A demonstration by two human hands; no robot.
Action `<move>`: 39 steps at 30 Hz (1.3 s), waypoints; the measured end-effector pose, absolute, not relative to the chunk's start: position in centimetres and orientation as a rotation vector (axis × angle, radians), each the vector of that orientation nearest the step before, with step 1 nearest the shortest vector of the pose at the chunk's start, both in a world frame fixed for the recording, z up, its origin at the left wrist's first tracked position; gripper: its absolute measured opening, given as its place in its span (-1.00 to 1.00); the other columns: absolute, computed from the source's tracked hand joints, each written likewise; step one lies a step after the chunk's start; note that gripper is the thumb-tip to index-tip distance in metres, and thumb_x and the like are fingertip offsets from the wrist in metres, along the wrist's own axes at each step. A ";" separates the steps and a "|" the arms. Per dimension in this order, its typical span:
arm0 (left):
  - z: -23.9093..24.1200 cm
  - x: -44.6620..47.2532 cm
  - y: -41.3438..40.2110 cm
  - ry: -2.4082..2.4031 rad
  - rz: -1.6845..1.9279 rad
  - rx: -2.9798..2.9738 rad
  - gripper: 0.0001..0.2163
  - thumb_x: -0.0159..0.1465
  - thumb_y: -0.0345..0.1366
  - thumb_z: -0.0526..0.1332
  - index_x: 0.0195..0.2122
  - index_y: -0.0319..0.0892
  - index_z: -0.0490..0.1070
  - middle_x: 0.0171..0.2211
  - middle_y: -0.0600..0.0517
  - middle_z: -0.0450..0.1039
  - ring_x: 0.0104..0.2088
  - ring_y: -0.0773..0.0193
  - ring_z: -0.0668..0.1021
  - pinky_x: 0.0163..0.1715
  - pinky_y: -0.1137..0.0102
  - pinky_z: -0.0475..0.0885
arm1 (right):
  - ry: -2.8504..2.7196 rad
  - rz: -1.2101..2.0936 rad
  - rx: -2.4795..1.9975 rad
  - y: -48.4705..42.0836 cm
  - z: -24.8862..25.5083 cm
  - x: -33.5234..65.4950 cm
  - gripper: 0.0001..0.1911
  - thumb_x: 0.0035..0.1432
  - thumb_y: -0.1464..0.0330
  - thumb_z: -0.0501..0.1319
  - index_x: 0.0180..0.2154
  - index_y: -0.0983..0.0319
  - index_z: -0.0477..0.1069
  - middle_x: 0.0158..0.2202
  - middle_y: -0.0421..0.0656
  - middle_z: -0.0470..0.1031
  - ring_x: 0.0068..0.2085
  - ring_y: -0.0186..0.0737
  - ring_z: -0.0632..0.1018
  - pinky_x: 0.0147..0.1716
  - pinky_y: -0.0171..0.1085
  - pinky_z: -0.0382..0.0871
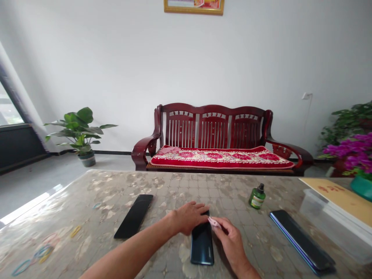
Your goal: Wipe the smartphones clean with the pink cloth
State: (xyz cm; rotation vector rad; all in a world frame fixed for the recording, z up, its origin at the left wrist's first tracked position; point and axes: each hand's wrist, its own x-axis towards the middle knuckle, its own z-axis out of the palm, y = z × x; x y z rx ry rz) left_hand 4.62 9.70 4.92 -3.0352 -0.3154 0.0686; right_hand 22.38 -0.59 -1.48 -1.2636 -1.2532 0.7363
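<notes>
Dark phone (202, 248) lies on the patterned table (229, 193); left hand (190, 217) open, palm down over its far end. Right hand (231, 239) pinches a small pink item (214, 222) at the phone's right edge.

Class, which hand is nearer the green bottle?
Right. The right hand is a little left of the green bottle; the left hand is farther left, on a dark phone.

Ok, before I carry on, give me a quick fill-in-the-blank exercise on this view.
1. The left hand lies over part of a dark phone.
The right hand holds a small item coloured ____.
2. The small bottle on the table is coloured ____.
3. The framed picture hangs on the ____.

Missing words: pink; green; wall.
</notes>
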 end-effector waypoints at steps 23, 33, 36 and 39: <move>4.3 -1.2 3.6 -1.681 0.019 -2.818 -0.48 0.03 -0.13 0.27 0.03 -0.20 0.36 -0.03 -0.16 0.35 -0.01 -0.07 0.42 -0.05 0.16 0.40 | -1.257 0.729 -1.241 -0.7 -0.2 21.9 -0.62 0.05 0.04 0.31 -0.27 0.20 0.63 -0.27 -0.05 0.60 -0.22 -0.06 0.57 -0.23 -0.24 0.47; 2.3 -0.3 -1.5 -1.868 -0.025 -2.907 -0.28 0.11 -0.20 0.32 0.30 -0.12 0.13 0.17 -0.16 0.22 0.16 -0.06 0.34 0.16 0.15 0.24 | -1.232 0.737 -1.295 3.1 -2.1 20.3 -0.62 0.04 0.06 0.28 -0.25 0.21 0.62 -0.20 -0.01 0.63 -0.14 0.00 0.59 -0.06 -0.10 0.43; 1.6 -0.7 -1.9 -1.775 -0.028 -3.052 -0.21 0.07 -0.32 0.36 0.33 -0.08 0.09 0.19 -0.13 0.21 0.15 0.01 0.37 0.18 0.24 0.24 | -1.252 0.729 -1.277 5.2 -2.2 19.3 -0.63 0.06 0.08 0.25 -0.25 0.21 0.61 -0.22 -0.03 0.63 -0.15 -0.02 0.59 -0.07 -0.10 0.44; 1.4 -0.7 -2.2 -1.697 -0.092 -3.153 -0.28 0.11 -0.47 0.30 0.31 -0.06 0.13 0.17 -0.10 0.22 0.07 0.13 0.45 0.12 0.36 0.31 | -1.292 0.745 -1.243 7.2 -1.7 18.2 -0.63 0.05 0.09 0.24 -0.26 0.21 0.60 -0.23 -0.04 0.64 -0.17 -0.04 0.60 -0.09 -0.12 0.45</move>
